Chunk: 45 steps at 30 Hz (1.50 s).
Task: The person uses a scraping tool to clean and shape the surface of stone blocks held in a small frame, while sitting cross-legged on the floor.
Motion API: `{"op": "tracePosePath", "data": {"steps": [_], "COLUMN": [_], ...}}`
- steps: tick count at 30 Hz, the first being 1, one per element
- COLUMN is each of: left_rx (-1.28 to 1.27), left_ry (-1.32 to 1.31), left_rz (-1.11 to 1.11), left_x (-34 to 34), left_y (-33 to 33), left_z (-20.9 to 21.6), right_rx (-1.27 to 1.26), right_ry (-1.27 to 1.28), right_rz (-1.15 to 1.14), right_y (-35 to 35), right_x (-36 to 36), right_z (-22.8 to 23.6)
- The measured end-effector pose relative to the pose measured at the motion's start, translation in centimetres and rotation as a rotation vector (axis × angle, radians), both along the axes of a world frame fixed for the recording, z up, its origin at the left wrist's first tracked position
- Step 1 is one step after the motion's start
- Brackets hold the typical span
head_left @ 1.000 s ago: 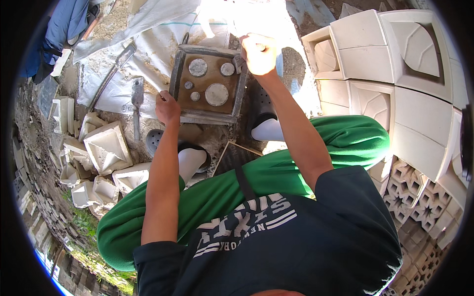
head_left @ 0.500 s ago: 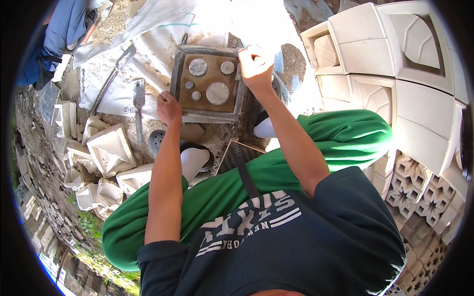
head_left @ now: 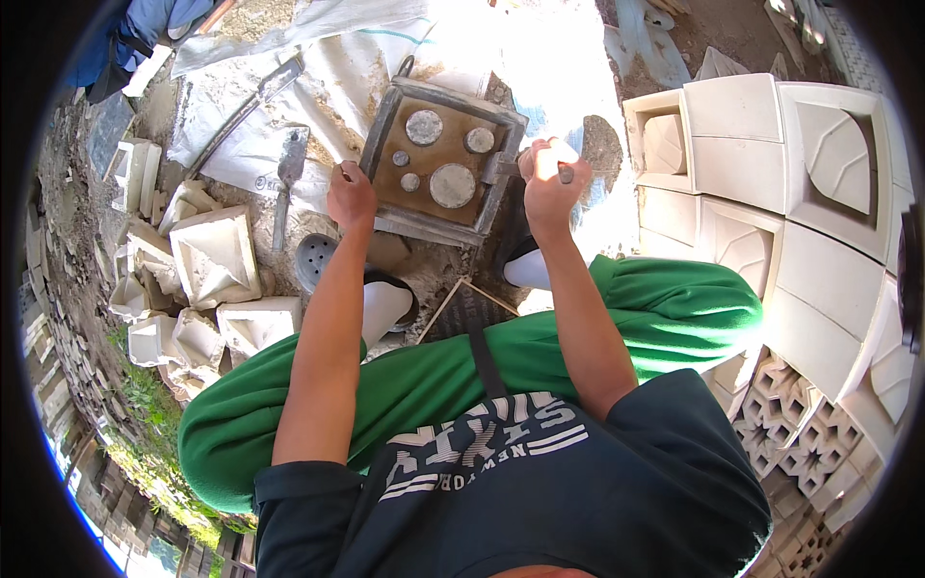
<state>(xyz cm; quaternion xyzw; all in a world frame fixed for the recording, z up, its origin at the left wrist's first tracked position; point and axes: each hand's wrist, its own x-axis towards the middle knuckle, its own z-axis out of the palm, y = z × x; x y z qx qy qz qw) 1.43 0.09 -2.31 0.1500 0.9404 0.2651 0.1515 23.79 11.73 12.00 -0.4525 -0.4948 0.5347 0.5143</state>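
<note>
A square grey mould frame lies tilted on the ground in front of me. Its brown bed carries several round pale discs, the largest disc toward the near right. My left hand is closed at the frame's left side; what lies inside its fingers is hidden. Just off the right side, my right hand is wrapped round a grey rod-like handle, whose end pokes out of the fist. A flat grey piece spans from the frame's right rim toward this hand; whether it joins the handle, I cannot tell.
Left of the frame lie a trowel and a long curved bar on white sacking. Broken pale castings are heaped at left. Stacked pale blocks stand at right. A grey clog is beside my left forearm.
My right hand has come lower and nearer to me, to the frame's right side, and its handle shows more plainly. The whole view has shifted; my left hand stays by the frame's left side.
</note>
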Motion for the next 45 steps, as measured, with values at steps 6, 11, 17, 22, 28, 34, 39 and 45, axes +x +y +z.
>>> {"op": "tracePosePath", "data": {"steps": [6, 11, 17, 22, 28, 34, 39, 45], "left_rx": [-0.002, -0.008, 0.010, 0.015, 0.021, 0.017, 0.016, 0.000], "left_ry": [-0.001, -0.015, -0.039, -0.044, -0.070, -0.097, -0.083, -0.085], "left_rz": [0.020, 0.059, 0.025, 0.069, 0.060, 0.064, 0.073, 0.084], "left_x": [0.1, 0.1, 0.0, 0.3, 0.0, 0.5, 0.4, 0.3], "left_y": [-0.1, -0.1, -0.2, -0.5, -0.2, -0.3, -0.1, -0.3], "left_z": [0.1, 0.5, 0.8, 0.4, 0.8, 0.6, 0.8, 0.6], "right_rx": [0.218, 0.138, 0.129, 0.248, 0.213, 0.156, 0.227, 0.278], "right_ry": [0.085, 0.018, -0.009, 0.177, 0.147, 0.052, 0.170, 0.181], "right_rz": [0.074, 0.126, 0.168, 0.298, 0.333, 0.318, 0.399, 0.457], "right_y": [-0.7, -0.1, -0.7, -1.0, -0.2, -0.2, -0.6, -0.3], "right_x": [0.4, 0.1, -0.9, -0.4, -0.4, -0.6, 0.0, 0.8], "right_z": [2.6, 0.4, 0.2, 2.4, 1.8, 0.0, 1.8, 1.4]}}
